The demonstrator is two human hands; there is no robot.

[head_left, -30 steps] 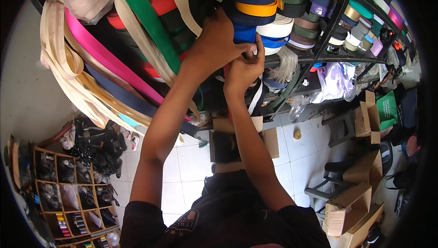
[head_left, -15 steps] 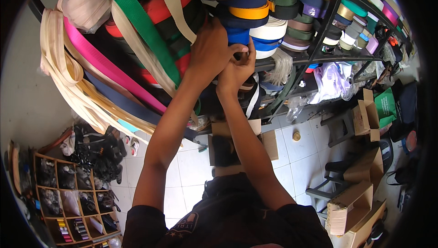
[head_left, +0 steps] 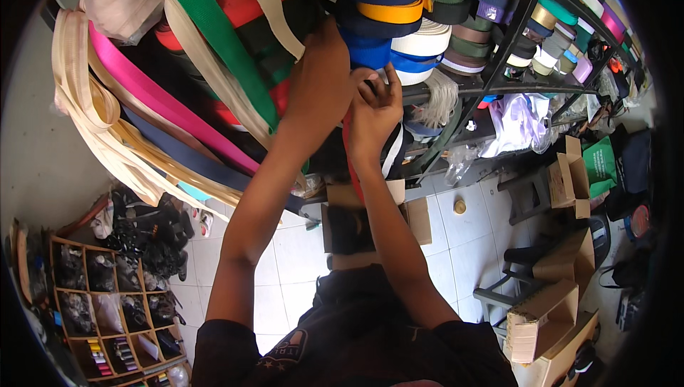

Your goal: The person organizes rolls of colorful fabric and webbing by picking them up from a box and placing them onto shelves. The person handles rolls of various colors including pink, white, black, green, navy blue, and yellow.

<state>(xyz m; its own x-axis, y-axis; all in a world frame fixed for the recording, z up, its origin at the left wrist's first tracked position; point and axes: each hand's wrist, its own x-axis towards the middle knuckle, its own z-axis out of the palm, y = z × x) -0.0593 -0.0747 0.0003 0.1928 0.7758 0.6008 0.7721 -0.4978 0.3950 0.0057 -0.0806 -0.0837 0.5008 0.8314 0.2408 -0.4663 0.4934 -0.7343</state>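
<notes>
My left hand (head_left: 324, 74) reaches up among the rolls on the shelf; its back is blurred and its fingers are hidden. Close beside it, my right hand (head_left: 377, 120) has its fingers curled toward the thumb. A red webbing strap (head_left: 348, 148) hangs down along the thumb side of my right hand, which seems closed on it, though the grip is partly hidden. Just above my right hand sits a roll of blue webbing (head_left: 367, 49). A cream strap (head_left: 274, 6) dangles to my left wrist, and a wide green strap (head_left: 217, 42) droops left of it.
White webbing rolls (head_left: 424, 38) and several coloured rolls stack rightward behind a black shelf post (head_left: 509, 34). Cream zipper tape (head_left: 85, 66) and a pink strap (head_left: 157, 106) drape at the left. Cardboard boxes (head_left: 541, 319), grey stools (head_left: 524, 195) and a wooden cubby rack (head_left: 114, 291) stand below.
A red strap now shows hanging beside my right hand. My left hand has shifted slightly and blurs with motion. My right hand stays close to the blue roll.
</notes>
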